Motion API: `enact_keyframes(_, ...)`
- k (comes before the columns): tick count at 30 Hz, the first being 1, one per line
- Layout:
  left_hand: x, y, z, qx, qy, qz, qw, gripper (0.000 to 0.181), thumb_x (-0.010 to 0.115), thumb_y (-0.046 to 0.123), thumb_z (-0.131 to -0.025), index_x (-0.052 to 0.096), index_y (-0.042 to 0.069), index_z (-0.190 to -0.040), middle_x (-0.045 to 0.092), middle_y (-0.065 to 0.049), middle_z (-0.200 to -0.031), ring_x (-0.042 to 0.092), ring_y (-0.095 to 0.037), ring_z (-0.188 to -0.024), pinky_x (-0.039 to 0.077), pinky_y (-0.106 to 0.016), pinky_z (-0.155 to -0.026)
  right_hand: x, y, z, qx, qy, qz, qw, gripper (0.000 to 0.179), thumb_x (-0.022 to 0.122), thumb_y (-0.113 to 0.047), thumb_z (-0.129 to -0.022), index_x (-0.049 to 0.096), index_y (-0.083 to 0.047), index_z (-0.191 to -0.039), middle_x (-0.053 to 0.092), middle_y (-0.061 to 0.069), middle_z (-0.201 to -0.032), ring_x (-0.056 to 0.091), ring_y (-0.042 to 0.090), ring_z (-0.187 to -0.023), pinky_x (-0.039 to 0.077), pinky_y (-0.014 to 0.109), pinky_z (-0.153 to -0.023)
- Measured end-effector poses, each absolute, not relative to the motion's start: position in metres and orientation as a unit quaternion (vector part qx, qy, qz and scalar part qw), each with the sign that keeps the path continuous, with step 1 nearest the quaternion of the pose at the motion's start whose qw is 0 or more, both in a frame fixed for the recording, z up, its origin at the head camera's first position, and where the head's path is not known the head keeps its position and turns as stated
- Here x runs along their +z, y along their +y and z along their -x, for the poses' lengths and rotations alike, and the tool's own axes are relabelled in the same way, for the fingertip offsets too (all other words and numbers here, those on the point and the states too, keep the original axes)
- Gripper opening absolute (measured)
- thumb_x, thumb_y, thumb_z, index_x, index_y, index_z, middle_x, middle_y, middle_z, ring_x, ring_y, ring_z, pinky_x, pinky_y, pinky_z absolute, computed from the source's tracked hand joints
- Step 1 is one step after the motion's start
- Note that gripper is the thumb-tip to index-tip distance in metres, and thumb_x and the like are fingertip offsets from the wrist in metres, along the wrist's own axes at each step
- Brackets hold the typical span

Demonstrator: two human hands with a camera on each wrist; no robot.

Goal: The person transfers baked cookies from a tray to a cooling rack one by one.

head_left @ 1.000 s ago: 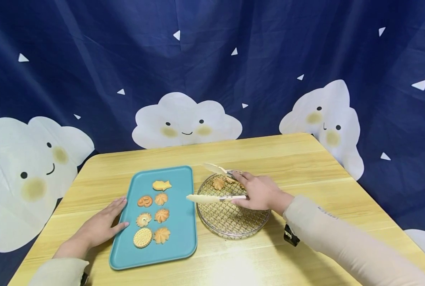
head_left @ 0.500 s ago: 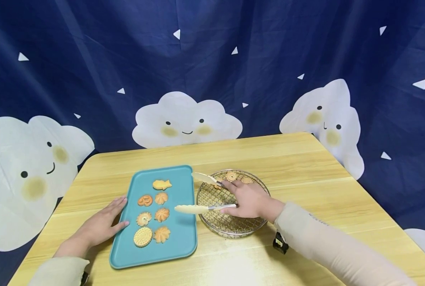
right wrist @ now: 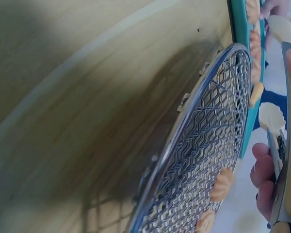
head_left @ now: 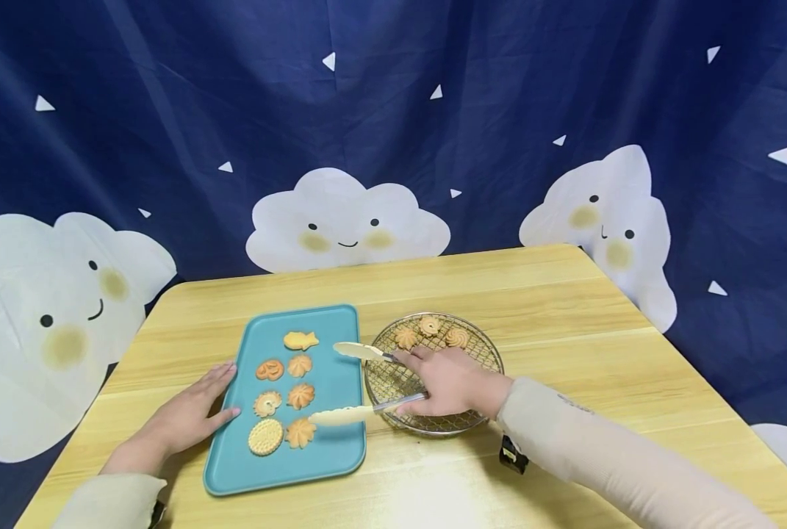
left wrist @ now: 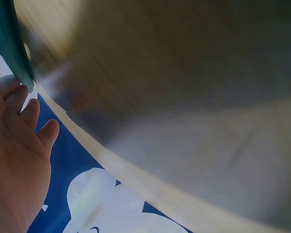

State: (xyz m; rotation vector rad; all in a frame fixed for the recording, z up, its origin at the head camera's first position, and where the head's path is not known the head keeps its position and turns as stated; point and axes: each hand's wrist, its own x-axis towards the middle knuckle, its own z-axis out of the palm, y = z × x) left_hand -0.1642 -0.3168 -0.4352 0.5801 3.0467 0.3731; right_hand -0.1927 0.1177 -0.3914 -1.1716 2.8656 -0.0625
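My right hand grips a pair of food tongs with cream scalloped tips. The tongs' arms are spread, with nothing between the tips. Their near tip overlaps a flower-shaped cookie on the blue tray in the head view; the far tip is over the tray's right side. My left hand rests at the tray's left edge, fingers extended. Also on the tray are a fish-shaped cookie, a pretzel-shaped cookie, a round cookie and several others.
A round wire cooling rack stands right of the tray, partly under my right hand. Three cookies lie at its far side, among them a swirl cookie. Everything is on a wooden table before a blue cloud-print curtain.
My right hand has moved left and nearer with the tongs, from over the rack to over the tray's right side. The rack's cookies are now uncovered. My left hand stays in place.
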Motion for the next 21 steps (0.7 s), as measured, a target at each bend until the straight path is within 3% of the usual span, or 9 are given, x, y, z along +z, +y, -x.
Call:
enact_keyframes(7,-0.438,-0.319,0.165,0.118,0.975,-0.191,0.004,0.078,0.062,0.044,-0.091,0.035,-0.007,-0.143,0.031,-0.027,-0.147,0.031,-0.046,-0.132,0.030,-0.059,-0.103,-0.391,0.109,0.192,-0.014,0.910,0.414,0.021,0.093,0.049,-0.076,-0.080,0.036,-0.014,-0.148,0.055,0.015,-0.131,0.047,0.007,-0.050,0.039,0.020,-0.041)
enact_keyframes(21,-0.437,-0.318,0.165,0.122,0.974,-0.190,0.010,0.078,0.061,0.044,-0.091,0.034,-0.008,-0.143,0.031,-0.028,-0.147,0.030,-0.047,-0.132,0.029,-0.060,-0.104,-0.386,0.095,0.189,0.018,0.877,0.481,0.012,0.083,0.049,-0.071,-0.084,0.041,-0.016,-0.146,0.059,0.006,-0.125,0.049,0.004,-0.055,0.035,0.014,-0.040)
